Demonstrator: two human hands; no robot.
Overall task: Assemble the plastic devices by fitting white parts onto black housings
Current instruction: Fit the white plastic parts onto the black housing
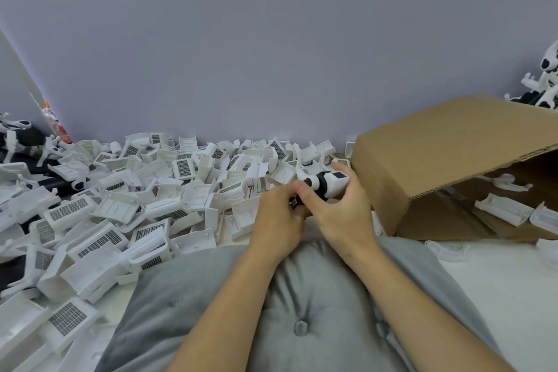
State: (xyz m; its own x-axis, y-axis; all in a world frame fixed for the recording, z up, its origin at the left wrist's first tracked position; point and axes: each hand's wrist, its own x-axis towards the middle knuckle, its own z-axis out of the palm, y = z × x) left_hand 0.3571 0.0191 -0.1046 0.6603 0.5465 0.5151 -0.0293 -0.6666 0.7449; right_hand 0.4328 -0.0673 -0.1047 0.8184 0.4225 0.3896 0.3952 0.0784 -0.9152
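Note:
A black-and-white plastic device (327,182) is held in front of me, above the edge of a grey cushion. My right hand (341,211) grips its white body, with the thumb lying across the black housing. My left hand (279,217) pinches the device's near end, where a small black part shows between the fingers. A large pile of loose white parts (126,208), many with dark grilles, covers the surface to the left and behind the hands.
A cardboard box (447,166) lies on its side at the right with several white parts (502,211) inside. Assembled black-and-white devices (546,81) are heaped at the far right and far left (18,139). The grey cushion (302,311) fills the foreground.

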